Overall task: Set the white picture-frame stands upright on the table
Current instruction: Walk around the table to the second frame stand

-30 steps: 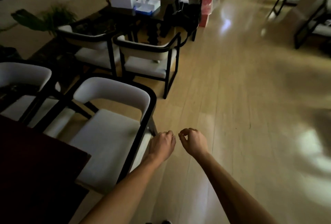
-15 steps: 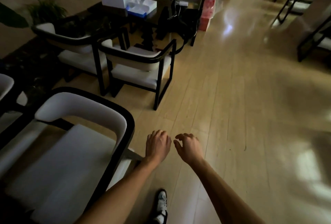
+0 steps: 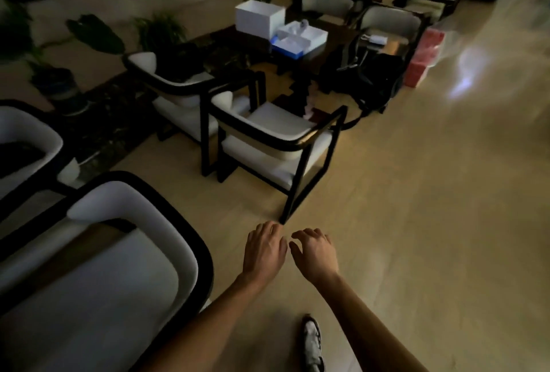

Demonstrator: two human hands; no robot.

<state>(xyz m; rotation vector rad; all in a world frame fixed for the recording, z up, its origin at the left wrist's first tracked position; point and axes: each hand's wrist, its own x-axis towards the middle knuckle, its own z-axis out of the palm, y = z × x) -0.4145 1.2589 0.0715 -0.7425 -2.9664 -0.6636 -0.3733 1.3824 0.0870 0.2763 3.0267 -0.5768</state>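
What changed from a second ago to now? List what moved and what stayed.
The view swung off the dark near table and advanced along the floor toward the far table with the white box. Both hands uncurled from loose fists: left hand and right hand now hang with fingers spread. A shoe came into view. Both hands stayed empty, side by side; no stand taken.

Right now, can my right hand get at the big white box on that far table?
Probably not from here. The right hand hangs empty over bare floor, while the white box sits on the far table, beyond two chairs. The open floor on the right leaves a walking path free.
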